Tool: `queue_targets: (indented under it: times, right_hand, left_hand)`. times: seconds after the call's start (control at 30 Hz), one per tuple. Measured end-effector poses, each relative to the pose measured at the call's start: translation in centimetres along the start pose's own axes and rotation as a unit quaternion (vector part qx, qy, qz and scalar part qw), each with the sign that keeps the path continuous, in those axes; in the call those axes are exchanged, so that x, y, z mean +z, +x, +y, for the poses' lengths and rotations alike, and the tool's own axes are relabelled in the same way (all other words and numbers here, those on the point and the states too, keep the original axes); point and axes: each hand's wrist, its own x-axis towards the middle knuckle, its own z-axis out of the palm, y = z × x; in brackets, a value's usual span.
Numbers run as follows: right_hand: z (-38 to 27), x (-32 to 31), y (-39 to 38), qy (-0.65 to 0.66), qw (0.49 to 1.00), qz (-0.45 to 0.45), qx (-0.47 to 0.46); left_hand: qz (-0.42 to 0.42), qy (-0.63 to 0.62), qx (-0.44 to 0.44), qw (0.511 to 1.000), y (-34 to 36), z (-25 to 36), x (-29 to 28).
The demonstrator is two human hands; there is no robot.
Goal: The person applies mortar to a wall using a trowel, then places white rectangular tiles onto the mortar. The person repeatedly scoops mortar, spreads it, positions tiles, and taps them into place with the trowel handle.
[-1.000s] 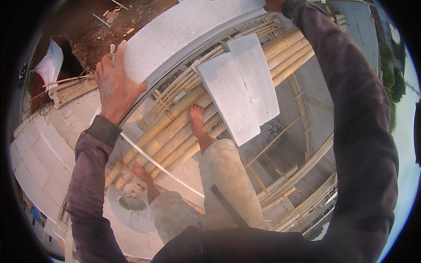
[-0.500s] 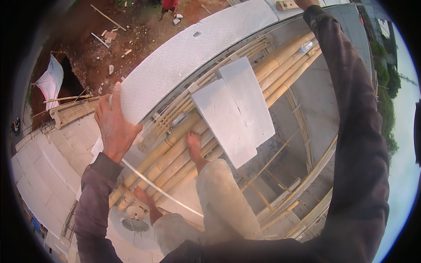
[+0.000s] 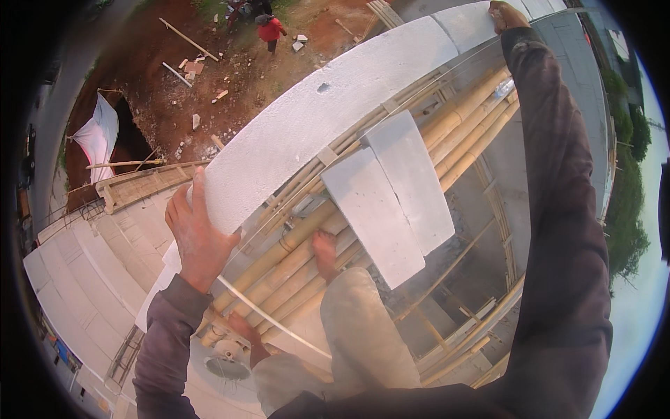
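Head view shows your left hand (image 3: 202,241) gripping the near-left end of a long aerated-concrete block (image 3: 328,98), fingers spread around the end and thumb on your side. Your right hand (image 3: 508,17) lies on the adjoining block (image 3: 478,26), past the long block's right end; whether those fingers clasp it or merely rest, you cannot tell from here. As far as can be judged, the long block already sits in line with its neighbour, with only a thin seam between; whether that joint is bonded is unclear. Outside this row, on your side of the long block, two loose blocks (image 3: 387,202) lie over bamboo poles (image 3: 279,262), apparently not yet laid.
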Motion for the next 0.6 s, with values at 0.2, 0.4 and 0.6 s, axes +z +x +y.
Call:
queue_targets:
  times: [0.2, 0.4, 0.6]
  right_hand:
    - [-16.9, -6.6, -8.2, 0.062, 0.943, -0.007, 0.328]
    - [-28.3, -3.6, -15.3, 0.046, 0.946, 0.060, 0.316]
    - [-29.3, -1.9, -16.6, 0.018, 0.958, -0.020, 0.285]
  left_hand:
    - [-0.013, 0.005, -0.005, 1.000, 0.1, 0.1, -0.1]
    - [-0.015, 0.010, -0.002, 1.000, 0.1, -0.3, 0.3]
    - [-0.017, 0.018, 0.014, 1.000, 0.1, 0.2, 0.0]
